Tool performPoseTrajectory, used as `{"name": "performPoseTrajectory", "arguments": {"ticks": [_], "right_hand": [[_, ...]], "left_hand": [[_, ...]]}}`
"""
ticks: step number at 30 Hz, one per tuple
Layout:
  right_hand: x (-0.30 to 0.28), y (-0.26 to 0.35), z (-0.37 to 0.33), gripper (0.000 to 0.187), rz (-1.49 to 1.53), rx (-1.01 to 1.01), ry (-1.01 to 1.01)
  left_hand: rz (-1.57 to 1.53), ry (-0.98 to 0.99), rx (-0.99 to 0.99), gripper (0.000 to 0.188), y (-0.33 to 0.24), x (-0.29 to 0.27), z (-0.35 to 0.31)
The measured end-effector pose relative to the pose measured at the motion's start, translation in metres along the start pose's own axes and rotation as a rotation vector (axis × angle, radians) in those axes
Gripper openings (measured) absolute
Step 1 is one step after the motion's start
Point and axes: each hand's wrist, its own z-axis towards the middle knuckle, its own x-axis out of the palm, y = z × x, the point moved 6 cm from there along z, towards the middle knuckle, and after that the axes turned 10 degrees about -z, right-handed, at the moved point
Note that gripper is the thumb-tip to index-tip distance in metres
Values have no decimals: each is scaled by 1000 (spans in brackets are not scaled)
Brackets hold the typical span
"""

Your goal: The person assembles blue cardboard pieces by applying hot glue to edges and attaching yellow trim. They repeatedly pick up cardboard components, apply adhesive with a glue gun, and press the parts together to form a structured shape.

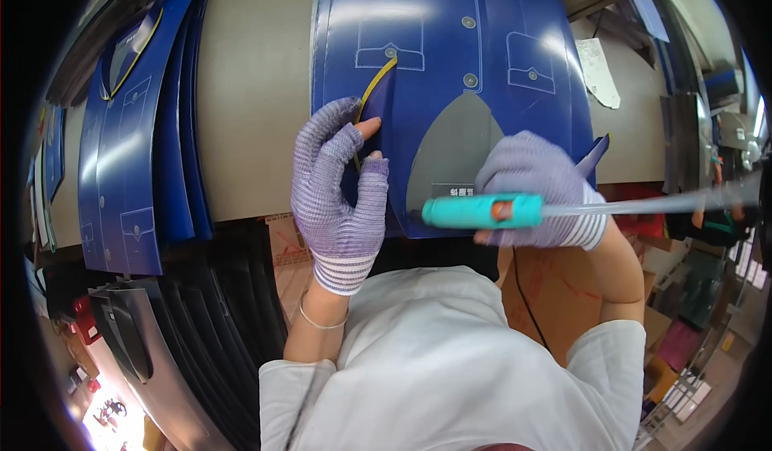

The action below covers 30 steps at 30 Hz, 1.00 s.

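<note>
Your purple-gloved left hand (338,177) curves beside a raised, pointed blue flap with a yellow edge (384,97) on a glossy blue sheet printed like a buttoned jacket (438,73). Thumb and forefinger show a narrow gap; whether the hand grips the flap, you cannot tell from this angle. Your purple-gloved right hand (535,177) curls around a teal tubular tool with an orange insert (462,211), its clear hose (595,208) trailing off to that hand's right.

The sheet lies beneath and beyond both hands, its long axis running away from you, collar end nearest. Between your hands, a grey pointed panel (450,145) aims its tip away from you; the flap's tip points away too, slanting right.

The step in hand appears to be working the collar flap. The next move likely calls for steadying it with the left hand while the right guides the tool.
</note>
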Motion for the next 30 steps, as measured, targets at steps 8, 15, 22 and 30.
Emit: {"name": "performPoseTrajectory", "arguments": {"ticks": [8,15,22,30], "right_hand": [[-10,-23,-4,40,-111,407,-79],[0,2,6,37,-243,83,68],[-11,-34,-11,27,-109,407,-173],[4,2,6,31,-382,164,80]], "left_hand": [[37,51,24,31,-2,3,1],[36,65,42,32,-3,4,0],[20,74,47,33,-3,5,1],[46,80,24,34,-3,6,0]]}}
